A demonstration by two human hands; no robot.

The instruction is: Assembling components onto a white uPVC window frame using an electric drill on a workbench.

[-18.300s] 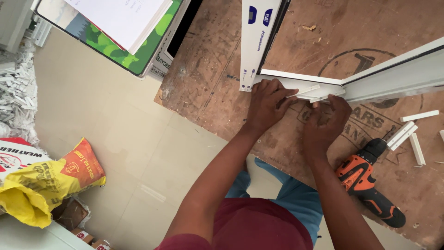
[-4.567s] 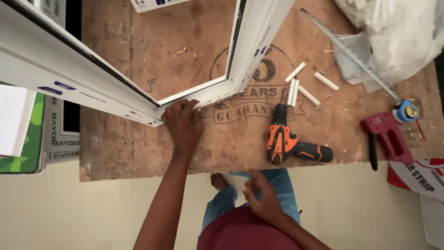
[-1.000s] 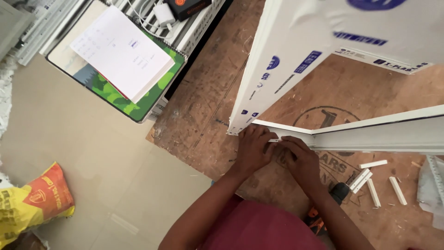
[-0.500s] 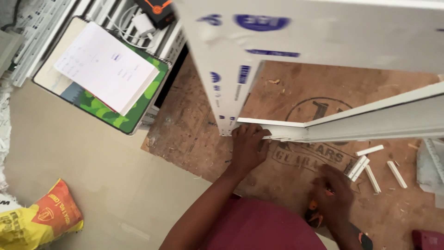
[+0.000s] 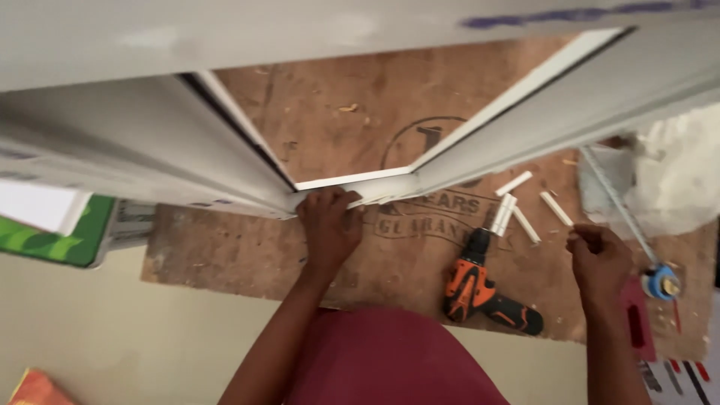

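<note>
A white plastic window frame [image 5: 142,157] stands tilted on a brown plywood board [image 5: 330,112]. My left hand [image 5: 328,225] grips the frame's lower corner where two white bars meet. Off to the right, over the board, my right hand [image 5: 598,259] is loosely closed with the fingers curled; whether it holds something small I cannot make out. An orange and black cordless drill [image 5: 480,289] lies on the board between my hands.
Several short white plastic offcuts [image 5: 517,210] lie beside the drill. A metal ruler [image 5: 615,202], a blue tape measure [image 5: 660,283] and a red tool [image 5: 637,322] sit at right. White crumpled sheeting [image 5: 675,172] lies far right. A green-edged box [image 5: 52,240] is at left.
My view has swung right and closer to the frame. My left hand stays on the frame's corner. My right hand has moved away from the corner, out to the right.
</note>
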